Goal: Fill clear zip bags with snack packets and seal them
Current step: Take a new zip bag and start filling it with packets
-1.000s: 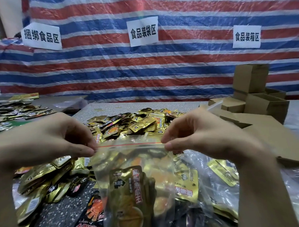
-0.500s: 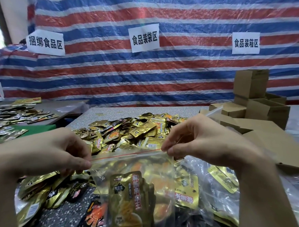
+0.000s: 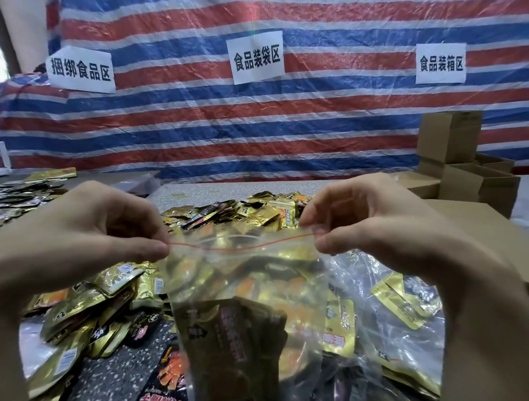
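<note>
A clear zip bag (image 3: 246, 295) with a red zip line hangs in front of me, holding several gold and dark snack packets (image 3: 230, 338). My left hand (image 3: 100, 225) pinches the bag's top left corner between thumb and fingers. At the top right corner my right hand (image 3: 370, 217) pinches the same zip strip. The strip sags a little in the middle and its mouth looks slightly parted there. Loose gold snack packets (image 3: 239, 210) lie heaped on the speckled table (image 3: 193, 191) behind and below the bag.
Brown cardboard boxes (image 3: 455, 161) are stacked at the right, with a flat cardboard sheet (image 3: 482, 221) beside my right arm. More packets (image 3: 17, 199) cover a table at the left. Filled clear bags (image 3: 392, 310) lie at the lower right. A striped tarp with paper signs hangs behind.
Both hands have slid apart along the zip strip to its two corners, stretching the bag's top wider. The bag still hangs between them.
</note>
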{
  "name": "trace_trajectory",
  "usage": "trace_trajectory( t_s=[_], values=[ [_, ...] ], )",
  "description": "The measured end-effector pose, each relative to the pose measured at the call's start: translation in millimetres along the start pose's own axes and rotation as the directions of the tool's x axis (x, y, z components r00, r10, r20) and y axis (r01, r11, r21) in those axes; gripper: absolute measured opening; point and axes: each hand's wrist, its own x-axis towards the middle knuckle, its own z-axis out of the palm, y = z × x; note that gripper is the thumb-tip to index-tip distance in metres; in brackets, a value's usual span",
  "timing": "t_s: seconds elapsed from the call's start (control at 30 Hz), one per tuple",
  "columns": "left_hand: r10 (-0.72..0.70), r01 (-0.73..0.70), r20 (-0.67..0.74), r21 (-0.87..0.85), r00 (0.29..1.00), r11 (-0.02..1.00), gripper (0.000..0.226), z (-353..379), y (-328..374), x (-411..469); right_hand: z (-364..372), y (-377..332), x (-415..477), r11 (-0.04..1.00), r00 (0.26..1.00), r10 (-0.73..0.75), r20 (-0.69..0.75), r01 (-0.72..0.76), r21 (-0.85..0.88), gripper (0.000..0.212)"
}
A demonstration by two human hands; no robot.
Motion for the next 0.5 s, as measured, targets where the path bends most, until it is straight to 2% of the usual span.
trace_trajectory(
  t_s=[0.1,0.17,0.23,0.27,0.33,0.37,0.43,0.5],
  values=[
    [0.052,-0.052,-0.012,0.02,0.999,0.998,0.037,5,20,0,0,-1,-1,0.999,0.999,0.039,-0.027,-0.039,-0.019,0.019],
    [0.079,-0.076,-0.032,0.096,0.996,0.992,0.025,8,36,0,0,-6,-5,0.995,0.997,0.074,0.011,-0.073,-0.064,0.021],
    [0.088,-0.081,-0.049,0.128,0.995,0.988,0.012,13,54,2,2,-15,-12,0.985,0.991,0.108,0.079,-0.095,-0.145,0.033],
    [0.084,-0.077,-0.049,0.118,0.995,0.99,0.006,16,62,3,6,-22,-15,0.968,0.991,0.099,0.087,-0.076,-0.238,0.045],
    [0.069,-0.066,-0.022,0.117,0.997,0.991,0.008,25,75,6,22,-39,-18,0.904,0.998,0.003,0.065,0.025,-0.426,0.067],
    [0.062,-0.062,0.002,0.129,0.998,0.99,0.012,28,80,8,33,-47,-18,0.879,0.997,-0.052,0.052,0.07,-0.472,0.072],
    [0.049,-0.053,0.027,0.15,0.998,0.987,0.013,34,86,11,50,-57,-15,0.868,0.99,-0.131,0.054,0.14,-0.476,0.065],
    [0.035,-0.037,0.015,0.15,0.999,0.988,0.006,34,86,12,62,-56,-9,0.869,0.984,-0.166,0.067,0.179,-0.461,0.047]
  ],
)
